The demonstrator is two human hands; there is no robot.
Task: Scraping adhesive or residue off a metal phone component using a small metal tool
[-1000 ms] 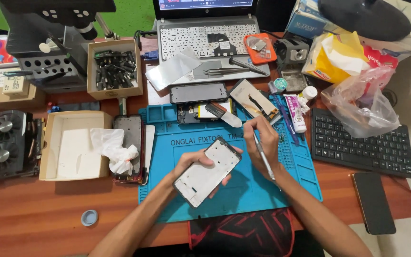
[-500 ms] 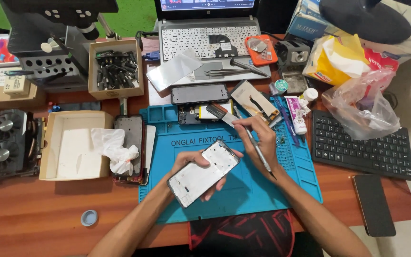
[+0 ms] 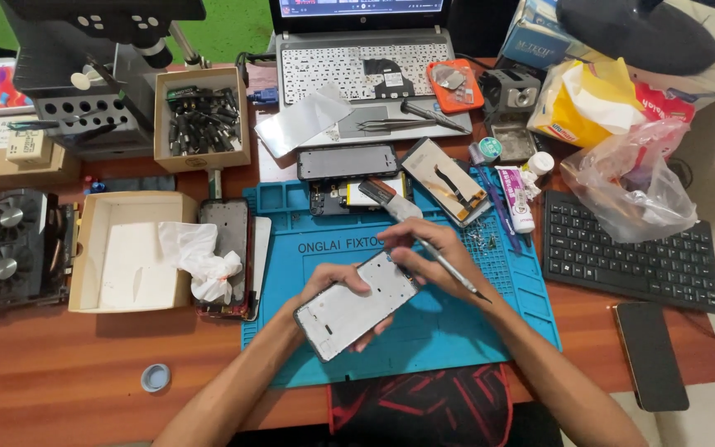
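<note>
My left hand (image 3: 337, 285) has its grip clenched around the lower end of the white phone frame (image 3: 356, 305), held tilted just above the blue repair mat (image 3: 457, 331). My right hand (image 3: 432, 248) pinches the frame's upper end, a thin screwdriver (image 3: 448, 269) tucked in its grip. Crumpled tissue (image 3: 200, 258) lies left, on the surface.

Both forearms converge, left hand (image 3: 334, 285) cupped palm-up, right hand (image 3: 432, 252) curled in a pinching grip.

White phone frame (image 3: 356, 304), tilted, held above blue mat (image 3: 457, 323)
</note>
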